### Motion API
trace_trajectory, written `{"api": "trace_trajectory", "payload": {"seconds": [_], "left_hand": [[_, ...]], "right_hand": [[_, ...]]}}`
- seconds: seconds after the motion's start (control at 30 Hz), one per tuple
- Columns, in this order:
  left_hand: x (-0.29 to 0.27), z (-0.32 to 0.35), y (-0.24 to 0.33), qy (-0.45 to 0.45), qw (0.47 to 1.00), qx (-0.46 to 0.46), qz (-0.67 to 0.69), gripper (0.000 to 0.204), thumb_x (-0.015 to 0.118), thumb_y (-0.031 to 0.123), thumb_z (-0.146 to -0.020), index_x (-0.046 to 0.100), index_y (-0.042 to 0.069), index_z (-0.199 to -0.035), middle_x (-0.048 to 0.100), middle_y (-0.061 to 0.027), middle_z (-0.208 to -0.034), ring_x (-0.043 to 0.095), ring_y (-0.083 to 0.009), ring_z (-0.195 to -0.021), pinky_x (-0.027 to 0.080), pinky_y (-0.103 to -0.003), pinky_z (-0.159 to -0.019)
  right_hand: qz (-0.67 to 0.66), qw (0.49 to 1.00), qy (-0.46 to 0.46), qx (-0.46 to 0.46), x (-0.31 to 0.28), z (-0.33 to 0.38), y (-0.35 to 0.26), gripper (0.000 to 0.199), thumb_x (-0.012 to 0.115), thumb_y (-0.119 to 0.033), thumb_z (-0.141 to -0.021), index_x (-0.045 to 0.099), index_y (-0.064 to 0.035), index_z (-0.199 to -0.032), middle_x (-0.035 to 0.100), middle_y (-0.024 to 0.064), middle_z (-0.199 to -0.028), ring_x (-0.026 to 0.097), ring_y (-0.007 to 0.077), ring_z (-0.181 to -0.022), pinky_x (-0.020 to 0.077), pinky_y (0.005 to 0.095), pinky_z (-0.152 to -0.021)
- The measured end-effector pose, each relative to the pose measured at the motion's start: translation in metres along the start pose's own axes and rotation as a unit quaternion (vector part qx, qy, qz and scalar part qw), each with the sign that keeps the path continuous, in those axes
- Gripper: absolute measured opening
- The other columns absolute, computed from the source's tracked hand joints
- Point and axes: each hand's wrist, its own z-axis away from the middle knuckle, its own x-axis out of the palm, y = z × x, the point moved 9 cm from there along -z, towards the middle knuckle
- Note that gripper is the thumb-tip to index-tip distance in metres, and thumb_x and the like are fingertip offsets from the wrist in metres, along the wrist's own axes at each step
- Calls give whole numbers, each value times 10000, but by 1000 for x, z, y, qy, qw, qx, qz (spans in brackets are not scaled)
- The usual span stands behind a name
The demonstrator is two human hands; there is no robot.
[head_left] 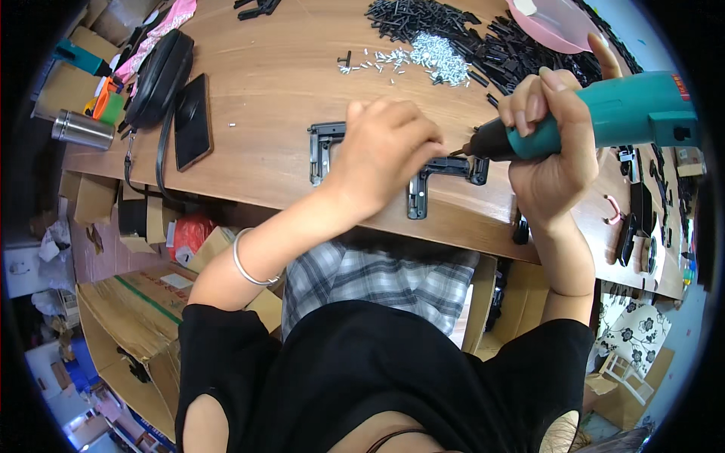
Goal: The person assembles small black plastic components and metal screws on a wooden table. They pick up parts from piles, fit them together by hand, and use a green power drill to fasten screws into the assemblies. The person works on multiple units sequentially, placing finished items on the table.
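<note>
My right hand (555, 128) is wrapped round a teal electric screwdriver (627, 113) with a black nose. The tool lies nearly level, its thin bit pointing left to the black plastic bracket (418, 198) on the table near the front edge. My left hand (385, 151) is closed over the middle of this bracket, hiding much of it. Its fingertips come together right beside the bit's tip; whether a screw sits between them cannot be seen. The bracket's left end (316, 158) shows past my left wrist, and its right end (478, 171) lies under the screwdriver's nose.
Silver screws (442, 59) lie heaped at the back, beside piles of small black parts (415, 19). A pink bowl (555, 26) stands behind them. On the left are a phone (194, 124), a black case (162, 75) and a steel cup (83, 130). Cardboard boxes (121, 317) stand below the table.
</note>
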Motion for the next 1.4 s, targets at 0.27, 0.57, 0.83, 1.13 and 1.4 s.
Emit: {"api": "trace_trajectory", "payload": {"seconds": [0.27,0.57,0.83,1.13,1.4], "left_hand": [[3,12,10,72,997,33,-16,172,714,194,-691,599,102,-779,556,12,-758,532,-180,-766,304,-307,-699],[16,22,4,40,999,3,-18,184,697,163,-687,568,98,-801,558,4,-813,532,-186,-823,310,-328,-736],[18,25,4,36,998,10,-44,323,736,262,-638,579,89,-860,550,-8,-872,507,-190,-906,309,-358,-758],[34,25,-5,-27,995,-73,-55,370,734,324,-667,585,111,-930,547,-8,-950,442,-233,-931,270,-387,-767],[37,25,-6,-36,995,-83,-38,332,721,269,-686,577,85,-923,519,-44,-903,431,-238,-895,269,-396,-767]], "right_hand": [[-4,992,-26,123,16,13,18,148,477,-143,-861,493,-30,-767,420,35,-651,409,133,-602,362,281,-618],[99,983,-45,149,16,28,27,178,463,-169,-881,481,-29,-773,410,34,-687,405,135,-617,371,289,-647],[46,981,-106,155,15,30,33,99,466,-118,-880,477,-30,-836,420,38,-691,412,136,-617,396,298,-664],[255,945,-203,-15,23,33,28,239,458,26,-866,398,-47,-1085,483,81,-733,473,157,-622,443,337,-675],[145,976,-94,134,22,27,44,314,516,-41,-817,331,-41,-1070,462,82,-641,451,155,-547,410,318,-577]]}}
